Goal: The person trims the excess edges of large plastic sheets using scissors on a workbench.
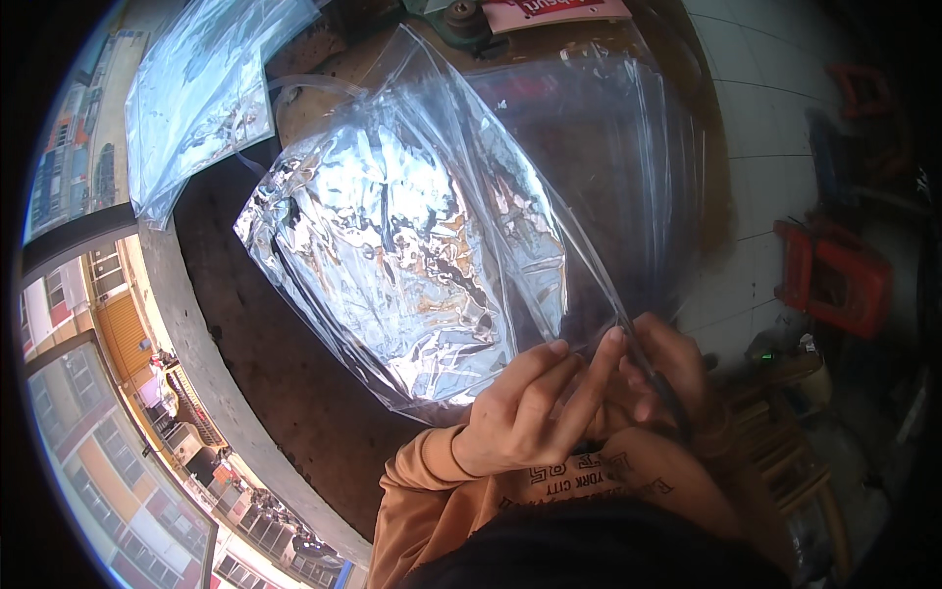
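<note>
Far left, one window opening shows buildings (113,452) outside; the dark lens rim cuts them off. One concrete ledge (218,363) curves down beside the dark tabletop (257,378). At upper left lies one pile of clear plastic (201,108), cut off by the top edge; its layers cannot be counted.

At centre, one creased clear plastic piece (392,245) lies on the tabletop, its lower right part reaching the hands. Glare hides much of its surface; whether it is a bag or a sheet cannot be determined. Above it, one green metal fitting (456,22) and one red-and-white card (554,10) are both cut off.

Two hands are in view. The left hand (525,402) is at the plastic's lower right edge, two fingertips showing apart; their contact is hidden, so I cannot tell whether they pinch it. A further transparent expanse (618,177) spreads to the right, its outline faint. The right hand (662,368) is beside a narrow dark strip (662,388), partly covered by the left; its grip cannot be told.

Far right, two red stools (849,280) stand on the tiled floor (751,118), the farther one dim. One slatted wooden seat (780,447) is largely in shadow.
</note>
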Demonstrator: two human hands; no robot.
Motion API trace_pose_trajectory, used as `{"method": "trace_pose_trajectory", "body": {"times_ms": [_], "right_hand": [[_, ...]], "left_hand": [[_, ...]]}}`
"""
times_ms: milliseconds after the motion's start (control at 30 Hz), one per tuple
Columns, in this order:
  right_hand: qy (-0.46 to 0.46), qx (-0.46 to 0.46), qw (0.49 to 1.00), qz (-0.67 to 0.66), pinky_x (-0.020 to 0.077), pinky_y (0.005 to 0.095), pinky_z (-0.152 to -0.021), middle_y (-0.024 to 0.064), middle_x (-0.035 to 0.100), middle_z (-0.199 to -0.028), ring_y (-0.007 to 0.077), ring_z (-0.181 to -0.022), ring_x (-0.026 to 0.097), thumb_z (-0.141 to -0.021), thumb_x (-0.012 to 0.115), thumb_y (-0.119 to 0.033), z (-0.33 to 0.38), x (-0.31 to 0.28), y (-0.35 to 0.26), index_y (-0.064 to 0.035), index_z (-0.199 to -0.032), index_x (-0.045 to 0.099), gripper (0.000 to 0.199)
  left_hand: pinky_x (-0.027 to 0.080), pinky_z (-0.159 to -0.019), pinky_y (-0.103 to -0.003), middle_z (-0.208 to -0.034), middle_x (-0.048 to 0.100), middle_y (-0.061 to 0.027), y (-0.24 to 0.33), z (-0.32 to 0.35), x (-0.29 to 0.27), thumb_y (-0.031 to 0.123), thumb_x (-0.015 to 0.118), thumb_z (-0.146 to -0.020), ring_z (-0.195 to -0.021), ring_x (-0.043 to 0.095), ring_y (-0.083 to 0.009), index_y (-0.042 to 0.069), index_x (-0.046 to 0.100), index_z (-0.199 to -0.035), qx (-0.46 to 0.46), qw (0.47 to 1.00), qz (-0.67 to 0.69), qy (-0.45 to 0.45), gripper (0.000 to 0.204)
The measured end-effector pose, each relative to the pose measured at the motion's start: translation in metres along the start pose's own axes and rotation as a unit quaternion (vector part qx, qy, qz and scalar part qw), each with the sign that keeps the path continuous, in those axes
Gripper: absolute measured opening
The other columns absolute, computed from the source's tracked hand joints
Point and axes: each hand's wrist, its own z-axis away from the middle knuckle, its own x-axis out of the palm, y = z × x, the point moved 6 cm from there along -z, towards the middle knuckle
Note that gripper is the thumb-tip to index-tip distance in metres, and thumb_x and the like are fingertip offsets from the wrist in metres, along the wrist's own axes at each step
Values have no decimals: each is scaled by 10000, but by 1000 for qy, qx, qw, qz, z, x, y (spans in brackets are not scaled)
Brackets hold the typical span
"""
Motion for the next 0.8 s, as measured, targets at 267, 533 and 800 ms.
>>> {"method": "trace_pose_trajectory", "body": {"times_ms": [267, 533, 800], "right_hand": [[23, 16, 999, -26, 351, 174, -573, -29, 493, -721, 21, -648, 423, -540, 856, -327, 4, 0, 0, -10, -980, 495, 651], [22, 18, 999, -44, 365, 169, -580, -23, 495, -741, 15, -644, 424, -528, 852, -351, 3, 3, 7, -10, -998, 483, 688], [15, -9, 999, -33, 370, 168, -572, -22, 507, -751, 15, -642, 431, -529, 843, -380, 2, 2, 8, -2, -1007, 479, 709]], "left_hand": [[494, -702, -192, -1011, 637, 24, 0, -3, 0, 78, 569, -788, -766, 509, -98, 38, 691, -902, -6, 1000, -1, -3, 172], [486, -717, -196, -1009, 645, 45, 0, -1, -2, 249, 534, -855, -744, 499, -85, 62, 692, -860, 10, 1000, -22, 2, 245], [400, -699, -227, -678, 464, 33, 3, 2, 0, 115, 532, -675, -757, 447, -142, 190, 716, -954, 38, 998, -54, -23, 342]]}}
